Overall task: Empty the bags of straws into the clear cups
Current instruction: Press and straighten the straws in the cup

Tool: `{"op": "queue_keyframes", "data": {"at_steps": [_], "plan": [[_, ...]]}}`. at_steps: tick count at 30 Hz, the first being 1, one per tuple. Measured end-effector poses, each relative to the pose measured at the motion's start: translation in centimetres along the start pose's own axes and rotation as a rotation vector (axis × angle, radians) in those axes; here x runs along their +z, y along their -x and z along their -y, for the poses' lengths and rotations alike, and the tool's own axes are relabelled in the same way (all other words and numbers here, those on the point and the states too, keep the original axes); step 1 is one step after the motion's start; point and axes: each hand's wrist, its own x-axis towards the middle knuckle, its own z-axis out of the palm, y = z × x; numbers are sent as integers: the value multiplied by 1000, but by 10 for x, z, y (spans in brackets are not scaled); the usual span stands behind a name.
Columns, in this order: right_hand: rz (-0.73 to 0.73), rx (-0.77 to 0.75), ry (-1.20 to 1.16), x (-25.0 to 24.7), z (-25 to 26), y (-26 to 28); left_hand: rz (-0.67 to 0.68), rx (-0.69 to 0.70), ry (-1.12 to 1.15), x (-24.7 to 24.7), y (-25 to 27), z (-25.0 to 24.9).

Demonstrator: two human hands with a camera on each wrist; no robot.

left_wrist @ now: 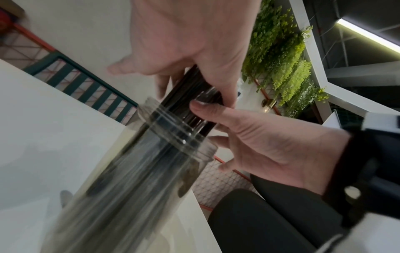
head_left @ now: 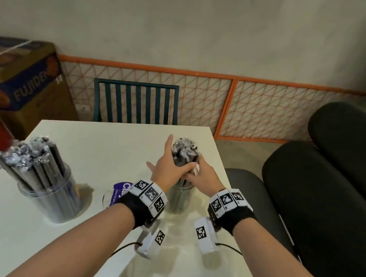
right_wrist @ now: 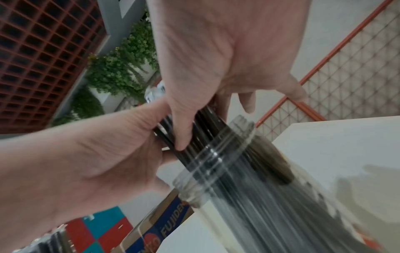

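Note:
A bundle of dark wrapped straws [head_left: 184, 152] stands upright in a clear cup [head_left: 180, 203] near the right edge of the white table [head_left: 110, 144]. My left hand [head_left: 171, 161] holds the bundle from the left, thumb across it and index finger straight up. My right hand [head_left: 203, 173] grips it from the right. In the left wrist view the right hand's thumb [left_wrist: 201, 107] presses the straws [left_wrist: 188, 89] just above the cup rim [left_wrist: 173, 137]. In the right wrist view both thumbs lie on the straws [right_wrist: 207, 123] above the cup [right_wrist: 216, 162]. A scrap of clear wrapper shows between my hands.
A second clear cup [head_left: 49, 192] packed with straws stands at the table's left. A purple and white bag [head_left: 122, 191] lies beside my left wrist. A green chair [head_left: 136, 102] stands behind the table, black padded seats [head_left: 317, 196] to the right, and cardboard boxes [head_left: 26, 83] to the left.

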Motion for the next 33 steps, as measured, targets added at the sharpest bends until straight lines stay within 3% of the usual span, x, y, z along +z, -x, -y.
{"op": "queue_keyframes", "data": {"at_steps": [3,6,11,14,18,21,26,30,33], "plan": [[20,-137,26,-19,8,-10,86,63,3,-22,-10,-5],[170,-180,99,-38,17,-22,285,98,89,-51,-16,-12],[407,-175,127,-37,13,-22,500,57,-35,-62,-23,-2],[335,-160,47,-22,3,-17,506,29,-15,-50,-20,7],[205,-113,-22,-1,-4,-13,396,14,126,-32,-16,10],[100,-112,-74,-5,0,-13,352,37,98,-33,-16,5],[270,-159,-68,-44,17,-27,477,66,-49,-59,-26,-17],[396,-211,219,-49,10,-34,603,-28,-256,-69,-29,-12],[405,-130,214,-38,-5,-22,601,-17,-203,-65,-18,0]]}}
